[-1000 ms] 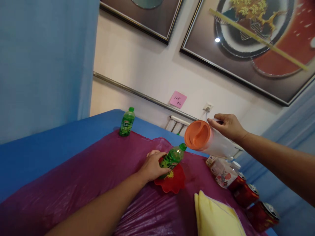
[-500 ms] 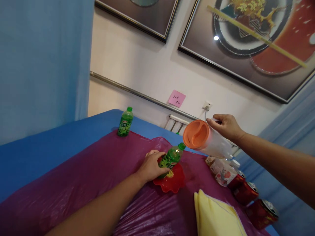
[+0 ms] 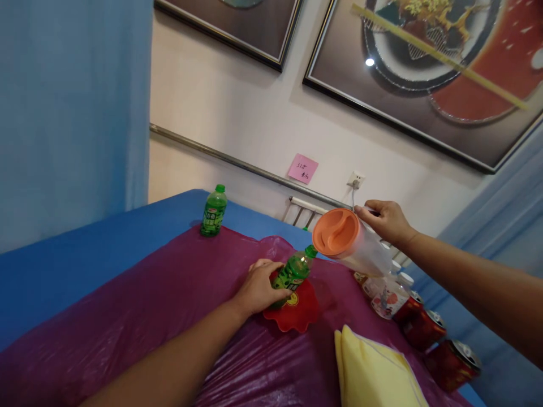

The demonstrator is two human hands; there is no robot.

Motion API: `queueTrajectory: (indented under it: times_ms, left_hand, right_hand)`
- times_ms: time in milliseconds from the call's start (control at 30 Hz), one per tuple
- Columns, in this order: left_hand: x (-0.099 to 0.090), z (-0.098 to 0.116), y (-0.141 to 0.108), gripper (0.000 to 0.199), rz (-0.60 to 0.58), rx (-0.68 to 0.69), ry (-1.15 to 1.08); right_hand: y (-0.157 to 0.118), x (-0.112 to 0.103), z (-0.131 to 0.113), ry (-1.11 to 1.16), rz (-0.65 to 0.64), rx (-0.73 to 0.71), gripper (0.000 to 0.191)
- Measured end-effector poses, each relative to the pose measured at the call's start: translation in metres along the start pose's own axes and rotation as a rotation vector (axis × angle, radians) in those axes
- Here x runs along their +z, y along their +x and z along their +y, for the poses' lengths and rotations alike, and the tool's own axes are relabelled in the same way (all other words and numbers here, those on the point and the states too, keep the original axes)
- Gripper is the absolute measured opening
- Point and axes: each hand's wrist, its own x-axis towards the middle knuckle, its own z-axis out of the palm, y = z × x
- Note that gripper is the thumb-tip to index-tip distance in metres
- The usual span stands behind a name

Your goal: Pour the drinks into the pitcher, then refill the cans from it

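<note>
My left hand [image 3: 263, 287] is wrapped round a green-capped drink bottle [image 3: 293, 269], which leans to the right over a red scallop-edged dish [image 3: 302, 310]. Up on the right, my right hand [image 3: 388, 220] grips the handle of a translucent pitcher [image 3: 367, 252] with an orange lid [image 3: 335, 232]. The pitcher is tipped, its lid towards the left and close to the bottle's green cap. Whether lid and cap touch I cannot tell. My fingers hide most of the pitcher's handle and the lower side of the bottle.
Another green bottle [image 3: 213, 211] stands at the far left of the purple plastic sheet [image 3: 139, 305]. Clear bottles [image 3: 391, 297] and several red cans [image 3: 453, 364] line the right edge. A folded yellow cloth [image 3: 375, 370] lies in front. Behind runs a wall rail [image 3: 237, 162].
The pitcher has shifted very slightly left and down with my right hand. My left hand keeps its hold on the bottle. The whole view has shifted a little.
</note>
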Motion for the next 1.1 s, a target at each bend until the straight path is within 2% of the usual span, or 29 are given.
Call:
queueTrajectory:
  times_ms: [500, 1100]
  left_hand:
    - [0.0, 0.002, 0.0, 0.073, -0.022, -0.017, -0.011]
    - [-0.003, 0.006, -0.001, 0.073, -0.065, -0.022, 0.031]
  right_hand:
    - [0.009, -0.006, -0.001, -0.024, -0.051, -0.018, 0.051]
    - [0.009, -0.013, -0.011, -0.064, -0.021, -0.062, 0.051]
